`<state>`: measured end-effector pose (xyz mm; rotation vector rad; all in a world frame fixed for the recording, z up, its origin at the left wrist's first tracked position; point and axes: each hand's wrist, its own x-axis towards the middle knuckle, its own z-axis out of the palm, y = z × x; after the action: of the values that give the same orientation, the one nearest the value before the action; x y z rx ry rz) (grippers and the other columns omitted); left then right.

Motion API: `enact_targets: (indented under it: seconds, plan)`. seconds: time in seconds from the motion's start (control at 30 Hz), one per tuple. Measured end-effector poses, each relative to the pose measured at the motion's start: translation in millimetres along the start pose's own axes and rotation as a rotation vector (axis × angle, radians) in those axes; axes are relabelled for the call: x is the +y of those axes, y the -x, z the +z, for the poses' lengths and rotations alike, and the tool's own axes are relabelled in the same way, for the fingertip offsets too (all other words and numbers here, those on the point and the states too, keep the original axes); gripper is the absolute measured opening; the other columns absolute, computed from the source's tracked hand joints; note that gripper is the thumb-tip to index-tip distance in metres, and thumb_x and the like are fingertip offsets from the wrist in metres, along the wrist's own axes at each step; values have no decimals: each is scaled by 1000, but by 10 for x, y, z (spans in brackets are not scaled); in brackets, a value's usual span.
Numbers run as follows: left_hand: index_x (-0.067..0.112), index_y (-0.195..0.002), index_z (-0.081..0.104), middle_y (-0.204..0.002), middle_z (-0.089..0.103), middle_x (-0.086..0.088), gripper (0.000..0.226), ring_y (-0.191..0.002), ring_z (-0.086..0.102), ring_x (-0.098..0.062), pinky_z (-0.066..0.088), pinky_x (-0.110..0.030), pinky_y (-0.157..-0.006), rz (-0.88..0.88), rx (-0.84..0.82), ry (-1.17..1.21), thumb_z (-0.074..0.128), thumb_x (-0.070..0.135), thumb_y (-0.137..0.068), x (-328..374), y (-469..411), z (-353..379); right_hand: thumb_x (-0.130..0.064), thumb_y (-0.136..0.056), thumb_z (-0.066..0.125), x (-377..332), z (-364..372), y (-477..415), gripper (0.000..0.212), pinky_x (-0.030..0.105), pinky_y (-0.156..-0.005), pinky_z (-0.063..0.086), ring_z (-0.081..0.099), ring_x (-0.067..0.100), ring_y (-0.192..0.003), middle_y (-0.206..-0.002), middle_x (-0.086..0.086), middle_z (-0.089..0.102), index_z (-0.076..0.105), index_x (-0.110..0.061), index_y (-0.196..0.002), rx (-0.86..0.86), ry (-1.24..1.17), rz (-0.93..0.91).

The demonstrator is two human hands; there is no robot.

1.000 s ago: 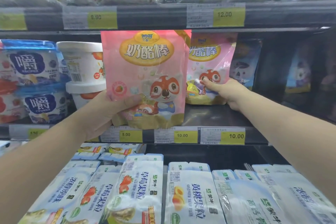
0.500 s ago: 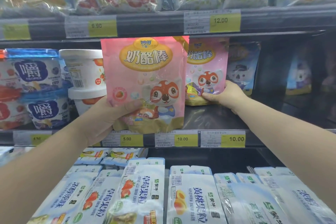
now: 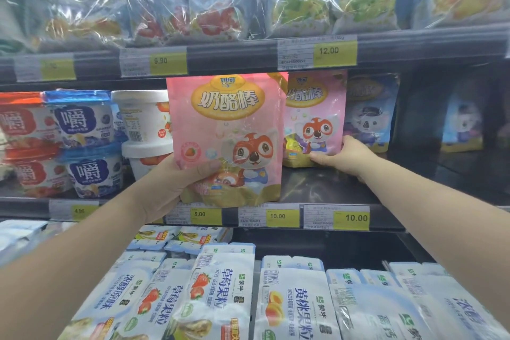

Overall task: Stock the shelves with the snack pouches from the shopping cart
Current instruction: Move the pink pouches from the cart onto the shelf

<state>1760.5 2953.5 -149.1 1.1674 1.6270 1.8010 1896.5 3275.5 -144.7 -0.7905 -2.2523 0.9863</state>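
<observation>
Gripping front pink pouch point(image 3: 226, 124) with left hand point(image 3: 168, 185); right hand point(image 3: 345, 156) clamped on second pink pouch point(image 3: 314, 119), upright on middle shelf point(image 3: 317, 188).

Reaching forward with both bare arms. Gripping front pouch point(image 3: 226, 124) low in left hand point(image 3: 165, 188), with thumb across its face. Pinching rear pouch point(image 3: 314, 119) at its lower edge with right hand point(image 3: 342, 159), probably with fingers tucked behind.

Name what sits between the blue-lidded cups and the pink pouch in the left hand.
Two stacked white tubs on the middle shelf, seen in the head view.
</observation>
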Motion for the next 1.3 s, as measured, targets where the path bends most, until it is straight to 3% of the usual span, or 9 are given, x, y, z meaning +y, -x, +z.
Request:
enact_targets:
  seconds: [0.13,0.3,0.43,0.53,0.6,0.7,0.8,0.9,1.3]
  plan:
    - [18,-126,66,-122,73,-7,90,-108,72,-25,62,-30,-78,4,-10,-37,97,47,-47,18,-20,55,-53,-87,74,-36,-52,234,85,37,-86,45,54,29,-120,-134,11,55,37,-4,-145,53,1,121]
    - [15,-119,68,-111,77,-3,38,-93,74,-17,59,-23,-72,-13,-72,-103,75,19,-82,55,-188,486,-81,-81,52,-149,-117,755,95,28,-91,47,59,12,-117,-126,-11,57,33,-18,-149,12,-117,-60]
    - [13,-114,70,-98,79,1,36,-90,74,-13,57,-29,-86,-1,-108,-201,80,22,-81,32,-445,926,-63,-73,75,-107,-173,1107,75,10,-75,52,64,-11,-99,-116,-28,64,39,-37,-133,-123,-160,-222]
    - [15,-105,70,-78,77,11,28,-64,69,1,56,-17,-66,30,-31,-238,82,24,-81,-7,-537,1127,-56,-63,87,-35,-221,1120,86,12,-74,50,62,-6,-97,-110,-28,62,37,-36,-131,-15,-153,-223]
    - [20,-117,62,-84,74,16,46,-66,67,6,59,-20,-74,102,80,-392,84,34,-79,-54,-522,1156,-55,-63,87,-29,-247,1134,97,19,-83,53,62,-3,-101,-111,-28,59,32,-32,-140,48,-135,-216]
    - [27,-156,18,-134,56,6,104,-109,66,-7,53,-33,-98,308,223,-642,82,47,-77,-185,-419,1133,-44,-66,92,12,-255,1253,132,36,-97,55,63,8,-111,-129,-14,56,-2,-38,-159,213,-76,-247]
    - [35,-158,-14,-160,22,-5,117,-128,55,-24,53,-41,-98,493,227,-936,75,46,-83,-224,-347,1170,-31,-73,91,26,-198,1362,136,37,-94,53,61,9,-106,-131,-8,44,-16,-58,-152,276,50,-368]
    - [39,-157,-15,-164,8,-6,110,-129,53,-28,52,-45,-101,399,238,-1038,71,44,-88,-234,-461,1239,-36,-78,87,39,-158,1204,127,38,-102,49,55,12,-112,-131,1,45,-13,-56,-154,250,189,-401]
    - [36,-159,-4,-142,25,-13,90,-114,56,-32,51,-48,-98,167,219,-1104,61,37,-98,-297,-929,1519,-37,-76,88,122,-155,614,125,43,-100,48,56,30,-121,-131,14,50,-3,-40,-161,272,260,-280]
